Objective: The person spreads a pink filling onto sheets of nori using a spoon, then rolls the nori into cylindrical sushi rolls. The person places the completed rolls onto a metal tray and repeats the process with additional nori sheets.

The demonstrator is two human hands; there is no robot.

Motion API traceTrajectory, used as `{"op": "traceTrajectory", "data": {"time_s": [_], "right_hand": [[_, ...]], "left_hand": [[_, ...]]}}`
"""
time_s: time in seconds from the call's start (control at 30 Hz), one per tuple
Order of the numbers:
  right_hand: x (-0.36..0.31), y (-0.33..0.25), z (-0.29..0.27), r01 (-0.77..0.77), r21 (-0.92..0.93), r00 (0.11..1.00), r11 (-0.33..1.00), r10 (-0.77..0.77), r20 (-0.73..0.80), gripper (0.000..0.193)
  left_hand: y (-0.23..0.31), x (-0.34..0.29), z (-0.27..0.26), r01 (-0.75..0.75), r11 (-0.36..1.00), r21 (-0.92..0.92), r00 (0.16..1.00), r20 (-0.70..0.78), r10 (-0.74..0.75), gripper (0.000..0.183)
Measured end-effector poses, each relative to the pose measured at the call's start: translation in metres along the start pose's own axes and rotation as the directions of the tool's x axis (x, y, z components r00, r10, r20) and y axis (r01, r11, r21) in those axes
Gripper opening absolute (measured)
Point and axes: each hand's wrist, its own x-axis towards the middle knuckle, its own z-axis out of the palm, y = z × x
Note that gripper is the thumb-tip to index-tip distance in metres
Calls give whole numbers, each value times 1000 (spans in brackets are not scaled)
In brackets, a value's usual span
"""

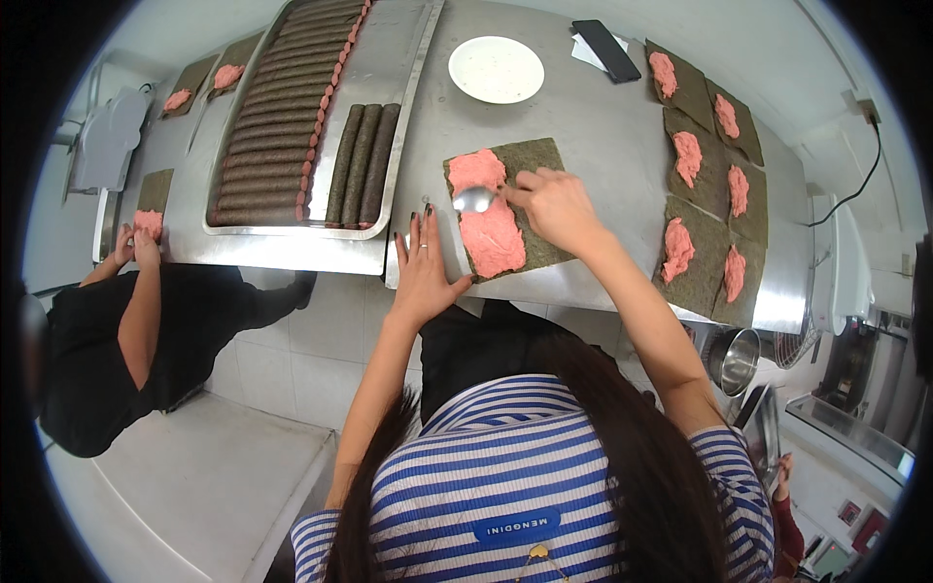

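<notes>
In front of me on the steel table lies a dark green seaweed sheet (535,157). Pink paste (492,238) covers its left part in a thick band. My right hand (559,207) grips a metal spoon (473,199), whose bowl rests on the paste. Flat on the table, fingers spread, my left hand (424,272) has its thumb at the sheet's near left corner. Beyond the sheet stands a round white bowl (497,70) with pale contents I cannot make out.
A metal tray (397,185) of seaweed rolls (282,107) stands to the left. On the right lie several seaweed sheets (705,165) with pink mounds, and a black phone (607,51) on paper. At far left a co-worker's hands (139,245) touch another sheet. Someone's hand (785,471) shows at lower right.
</notes>
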Motion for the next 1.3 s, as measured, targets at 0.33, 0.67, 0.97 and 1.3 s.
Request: {"op": "traceTrajectory", "data": {"time_s": [0.33,0.67,0.97,1.3], "right_hand": [[39,32,27,64,6,997,998,-64,-34,21],[57,32,18,-83,16,996,996,83,23,25],[-5,-2,-15,-109,-14,988,994,110,104,32],[-88,-57,-3,-105,-10,986,994,105,129,27]], "left_hand": [[1,1,-1,11,1000,1,1000,22,-11,118],[-1,1,1,1,1000,10,1000,14,-1,117],[-1,0,0,2,1000,1,1000,16,-2,117],[0,2,0,6,1000,19,999,36,-6,117]]}}
